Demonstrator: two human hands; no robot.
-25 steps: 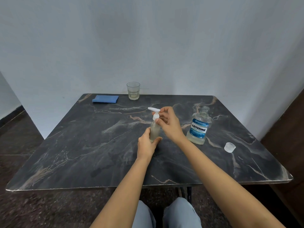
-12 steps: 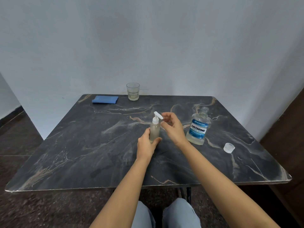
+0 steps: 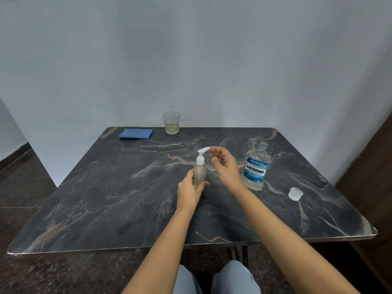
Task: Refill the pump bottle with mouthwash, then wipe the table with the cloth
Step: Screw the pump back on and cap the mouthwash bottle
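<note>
A: Head view: where is the pump bottle (image 3: 199, 174) standing?
B: Upright, mid-table (image 3: 106, 198). The left hand (image 3: 189, 193) is gripping its lower body, fingers curled round it.
A: And the right hand (image 3: 227, 167)?
B: It is hovering by the nozzle (image 3: 203, 150), fingers loosely curved and holding nothing. Whether it is touching the nozzle, I cannot tell.
A: The rest?
B: The mouthwash bottle (image 3: 256, 171) is standing uncapped just beside that hand, its cap (image 3: 295, 194) lying further right. The cloth (image 3: 135, 133) and 1 glass (image 3: 171, 123) are sitting at the far edge.

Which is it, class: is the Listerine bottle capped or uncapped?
Uncapped: the Listerine bottle shows a bare neck; a clear cap lies apart.
</note>
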